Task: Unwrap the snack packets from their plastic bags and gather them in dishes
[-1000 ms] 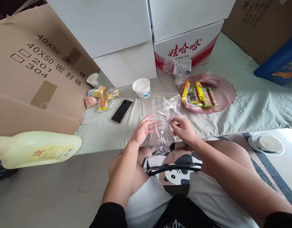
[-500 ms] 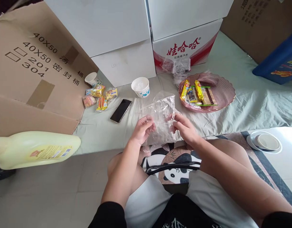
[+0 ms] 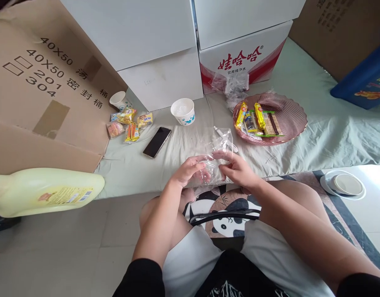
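Clear plastic bag (image 3: pixel 216 159), crumpled

Thin and see-through, it is bunched between both gripping hands, its loose upper part rising just beyond the fingertips.

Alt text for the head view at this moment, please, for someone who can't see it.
Both hands, left hand and right hand, hold a crumpled clear plastic bag over a pale green sheet. Beyond lie a pink plate of wrapped snacks, a paper cup, a phone and loose snack packets by cardboard boxes.
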`<state>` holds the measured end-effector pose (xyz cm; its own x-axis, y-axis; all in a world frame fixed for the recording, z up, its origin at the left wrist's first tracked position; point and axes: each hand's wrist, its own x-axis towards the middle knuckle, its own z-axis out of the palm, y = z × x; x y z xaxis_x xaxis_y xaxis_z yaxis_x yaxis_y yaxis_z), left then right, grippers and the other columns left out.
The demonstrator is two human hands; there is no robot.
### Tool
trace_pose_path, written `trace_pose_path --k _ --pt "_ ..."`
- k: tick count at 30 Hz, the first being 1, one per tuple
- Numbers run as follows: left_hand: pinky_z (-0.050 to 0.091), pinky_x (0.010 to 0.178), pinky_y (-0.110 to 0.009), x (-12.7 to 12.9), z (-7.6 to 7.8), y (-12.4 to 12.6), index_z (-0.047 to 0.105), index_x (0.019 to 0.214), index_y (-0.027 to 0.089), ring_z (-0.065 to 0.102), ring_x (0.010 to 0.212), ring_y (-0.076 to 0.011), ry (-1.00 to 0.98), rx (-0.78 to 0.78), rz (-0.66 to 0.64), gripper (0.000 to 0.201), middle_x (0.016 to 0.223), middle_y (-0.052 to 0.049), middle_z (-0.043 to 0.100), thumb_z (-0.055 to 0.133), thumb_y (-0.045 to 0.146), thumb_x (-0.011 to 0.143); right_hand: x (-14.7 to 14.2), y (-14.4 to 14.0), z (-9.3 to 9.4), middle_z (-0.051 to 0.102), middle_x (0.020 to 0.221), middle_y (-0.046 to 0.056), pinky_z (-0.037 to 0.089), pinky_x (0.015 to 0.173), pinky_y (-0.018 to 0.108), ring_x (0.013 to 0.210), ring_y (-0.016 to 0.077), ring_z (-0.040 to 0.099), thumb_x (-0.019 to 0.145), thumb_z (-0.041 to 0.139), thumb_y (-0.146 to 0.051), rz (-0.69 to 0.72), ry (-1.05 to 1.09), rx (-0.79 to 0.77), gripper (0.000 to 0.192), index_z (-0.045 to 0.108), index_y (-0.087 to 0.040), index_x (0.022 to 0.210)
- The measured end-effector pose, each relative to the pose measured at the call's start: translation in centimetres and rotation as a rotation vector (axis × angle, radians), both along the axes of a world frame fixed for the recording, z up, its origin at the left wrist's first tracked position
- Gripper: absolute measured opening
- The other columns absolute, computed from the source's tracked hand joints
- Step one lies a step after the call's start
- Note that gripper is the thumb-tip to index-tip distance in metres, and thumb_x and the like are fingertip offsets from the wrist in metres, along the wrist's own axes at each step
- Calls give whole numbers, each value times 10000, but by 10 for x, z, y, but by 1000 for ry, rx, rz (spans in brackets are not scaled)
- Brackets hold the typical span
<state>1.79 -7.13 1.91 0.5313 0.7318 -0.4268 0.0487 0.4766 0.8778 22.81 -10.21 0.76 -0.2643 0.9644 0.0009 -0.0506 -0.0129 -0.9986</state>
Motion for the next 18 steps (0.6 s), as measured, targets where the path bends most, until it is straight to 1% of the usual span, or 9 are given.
trace_pose_path --k 2,4,6,9,11,13,15,17,18 --pt "465 464 -263 3 -1 -1 727 1197 206 685 490 -203 0 55 30 556 599 -25 731 795 518 742 1 -1 0 767 1016 41 537 465 258 481 74 556 767 613 -237 -1 -3 -4 406 702 -226 1163" --pt "453 436 -253 5 -2 -1 726 1171 223 661 453 -190 -3 108 103 488 568 -2 712 779 483 761 4 -2 1 743 900 23 530 483 267 499 85 548 808 610 -265 -34 -11 20 267 742 -230 1037" --pt "448 421 -252 5 -2 -2 730 1061 217 643 431 -186 -33 118 191 412 540 9 688 791 470 741 7 -2 1 736 947 47 547 538 295 602 121 607 841 619 -305 -105 -13 73 143 742 -233 833" --pt "505 477 -279 2 0 -2 719 807 198 666 490 -185 -108 98 252 287 593 -13 703 825 437 689 11 -1 2 738 1103 76 577 712 352 882 202 690 828 649 -302 -209 -24 150 243 658 -223 599" --pt "555 565 -308 -1 3 -1 720 694 187 695 574 -187 -139 107 224 234 681 -38 736 832 389 654 13 1 0 743 1141 70 559 866 388 1051 237 682 795 654 -259 -258 -23 177 244 620 -217 556" --pt "588 659 -355 -4 5 1 757 673 179 720 671 -217 -148 149 166 265 769 -76 763 799 440 655 13 4 -4 739 1184 60 532 939 396 1126 241 662 774 633 -248 -309 20 163 163 625 -218 614" --pt "596 734 -405 -6 5 3 805 722 170 735 764 -261 -114 232 140 469 839 -122 779 671 619 740 12 7 -7 699 1303 54 549 884 385 1032 212 676 809 582 -314 -340 110 67 129 680 -242 852" --pt "586 771 -423 -8 3 5 829 754 172 741 832 -285 -23 375 166 666 878 -145 788 474 727 848 11 11 -9 606 1457 74 571 779 369 878 171 675 853 553 -429 -344 187 -88 368 618 -285 1185" --pt "577 781 -418 -10 1 6 829 746 183 742 849 -282 46 473 186 683 875 -141 791 431 718 889 11 12 -10 569 1496 94 575 743 359 834 158 669 850 578 -479 -335 191 -167 492 541 -301 1307"
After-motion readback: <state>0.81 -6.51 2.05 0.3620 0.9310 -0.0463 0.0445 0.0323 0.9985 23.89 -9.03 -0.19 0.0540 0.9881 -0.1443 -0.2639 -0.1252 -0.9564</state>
